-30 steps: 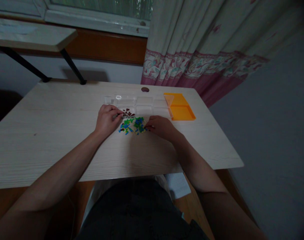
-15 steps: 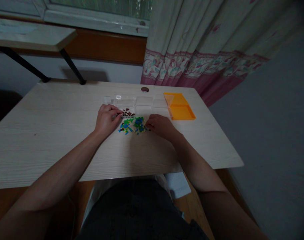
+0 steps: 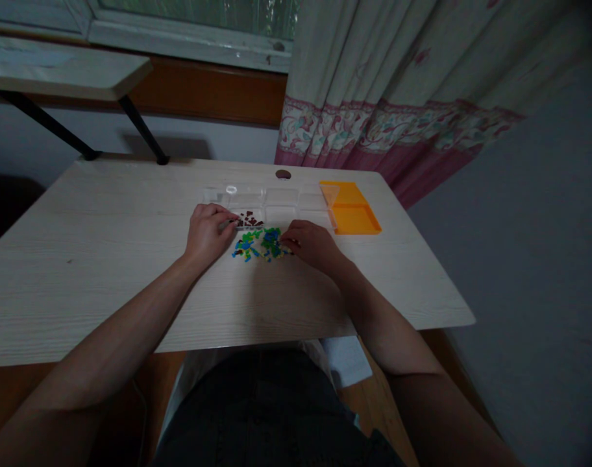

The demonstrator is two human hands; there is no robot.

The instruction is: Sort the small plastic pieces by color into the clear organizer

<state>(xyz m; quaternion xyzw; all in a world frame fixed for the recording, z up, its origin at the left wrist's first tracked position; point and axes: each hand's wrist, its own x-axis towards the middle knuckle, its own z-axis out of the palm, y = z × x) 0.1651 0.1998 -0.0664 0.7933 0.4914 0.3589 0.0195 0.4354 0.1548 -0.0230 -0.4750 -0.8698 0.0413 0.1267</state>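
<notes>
Resting on table (image 3: 106,259): my left hand (image 3: 206,232), fingers curled at clear tray (image 3: 282,198) edge by brown pieces (image 3: 250,220); my right hand (image 3: 311,243) curled, touching green-blue pile (image 3: 258,243). Cannot tell whether either hand grips a piece. Orange lid (image 3: 352,211) adjoins tray's right end.

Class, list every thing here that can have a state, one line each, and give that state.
left hand, fingers curled at the near edge of the clear tray; grip unclear.
right hand, fingers pinched at the right edge of the coloured pile; grip unclear.
clear tray, open, brown pieces in one compartment.
coloured pile, loose and mixed on the table.
orange tray, flat, right of the clear tray.
</notes>
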